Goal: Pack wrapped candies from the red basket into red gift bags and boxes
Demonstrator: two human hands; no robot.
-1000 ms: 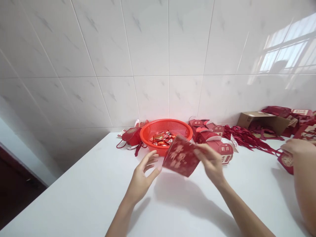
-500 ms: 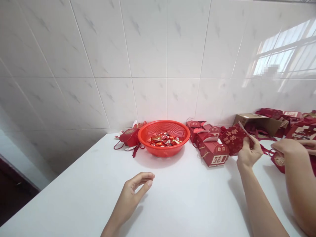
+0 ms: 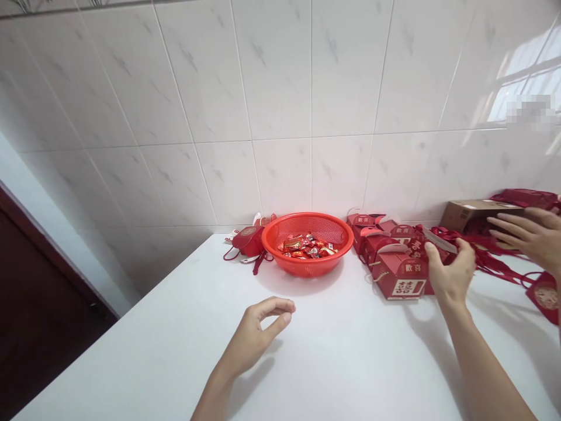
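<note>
My left hand (image 3: 258,336) hovers over the white table (image 3: 333,356), its thumb and fingers curved with a gap between them and nothing held. My right hand (image 3: 451,272) is at the row of red gift boxes, thumb and fingers apart around a dark red box or bag (image 3: 442,240) that stands behind the front box. The front red box (image 3: 401,272) has a light label and a curved flap top. Beyond my left hand sits a red mesh basket (image 3: 307,267) with wrapped candies (image 3: 307,245) in it.
A red pouch (image 3: 248,240) with cords lies left of the basket. At the right are an open cardboard box (image 3: 464,216), red ribbons and a round-patterned red pouch (image 3: 543,295). Another person's hand (image 3: 528,234) reaches in there. A tiled wall (image 3: 280,175) rises behind.
The view has turned left. My right hand has brought the dark red box or bag beside the front box and its fingers have spread. The other person's hand has lifted and opened.
</note>
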